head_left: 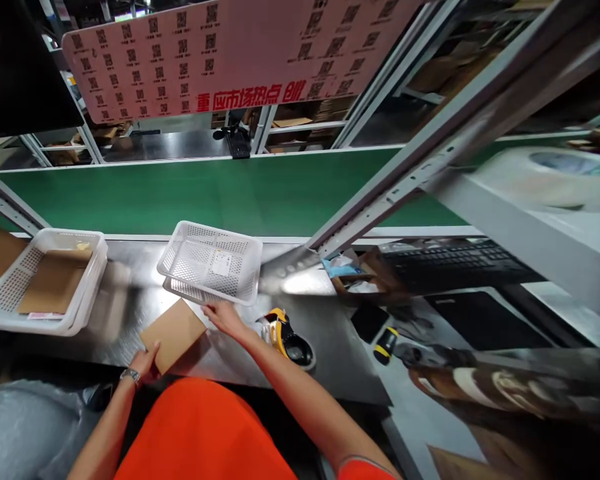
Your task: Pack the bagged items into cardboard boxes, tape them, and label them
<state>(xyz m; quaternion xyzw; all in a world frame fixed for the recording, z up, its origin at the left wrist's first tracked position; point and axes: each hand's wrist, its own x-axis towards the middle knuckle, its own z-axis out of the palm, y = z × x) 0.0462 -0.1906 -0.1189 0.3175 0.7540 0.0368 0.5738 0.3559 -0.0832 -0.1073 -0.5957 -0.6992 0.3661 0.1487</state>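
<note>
A flat brown cardboard piece (pixel 173 335) is above the metal table (pixel 320 327), tilted, near the front edge. My left hand (pixel 146 363) grips its lower left corner, the thumb on top. My right hand (pixel 224 316) is at the front edge of a white perforated basket (pixel 211 261), to the right of the cardboard, and its fingers look closed; what they hold, if anything, is hard to make out. The basket seems to be on top of another one and has a white label inside. A yellow and black tape dispenser (pixel 286 339) stands right of my right hand.
At the left, stacked white baskets (pixel 93 280) hold a brown cardboard piece (pixel 55 281). A green conveyor (pixel 205 197) runs behind the table. On the right are a slanted metal post (pixel 375 200), a keyboard (pixel 460 263), a yellow-black tool (pixel 385 345) and tape rolls.
</note>
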